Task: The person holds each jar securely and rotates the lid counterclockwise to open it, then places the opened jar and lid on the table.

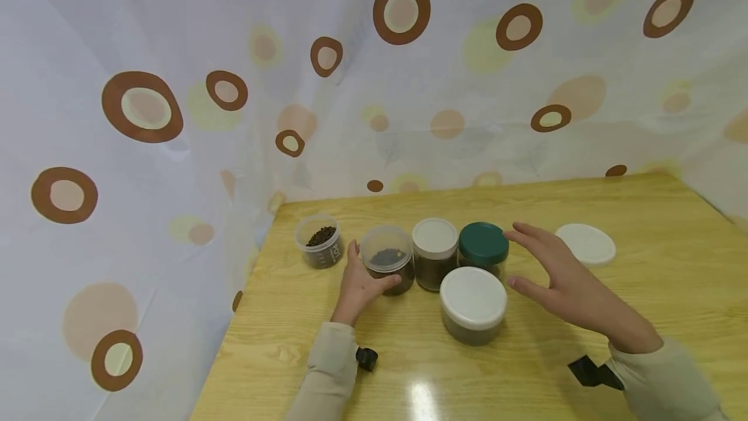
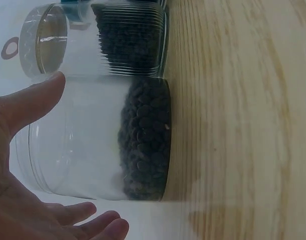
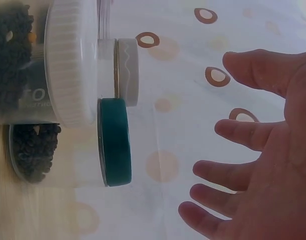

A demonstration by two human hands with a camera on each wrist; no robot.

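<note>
In the head view, my left hand (image 1: pixel 359 284) is around a clear jar (image 1: pixel 387 245), its fingers at the left side and its thumb in front. The left wrist view shows dark beans (image 2: pixel 145 142) in the bottom of this jar. There the thumb (image 2: pixel 40 100) overlaps its upper part, and the fingers stretch out loosely beside it. My right hand (image 1: pixel 561 278) holds nothing, its fingers spread in the air right of a green-lidded jar (image 1: pixel 484 242) and a white-lidded tub (image 1: pixel 473 301). Both contain dark grains, seen in the right wrist view.
A small open tub (image 1: pixel 320 252) of brown pellets stands at the left. Between the clear jar and the green-lidded one is a white-lidded jar (image 1: pixel 435 245). A loose white lid (image 1: pixel 585 243) lies on the wooden table (image 1: pixel 648 213) at the right. Patterned sheeting (image 1: pixel 350 102) rises behind.
</note>
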